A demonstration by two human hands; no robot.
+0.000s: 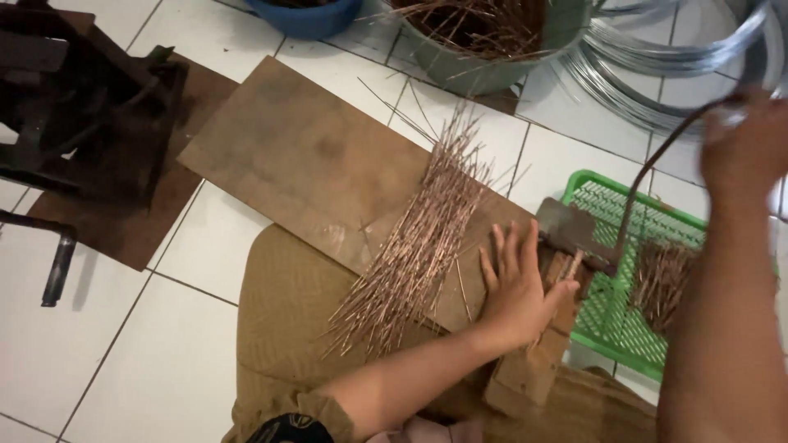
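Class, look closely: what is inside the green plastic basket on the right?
The green basket holds a bundle of short copper-coloured rods on its mesh floor. The right hand and its forearm cover the basket's right side, so anything there is hidden.

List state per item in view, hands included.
left hand: open, flat on the wooden block
right hand: raised, blurred, gripping the lever handle
lever handle: lifted up
copper rods: loose pile lying on the board
green basket: holds a heap of cut pieces
grey bucket: holds rods
wire coil: coiled on the floor
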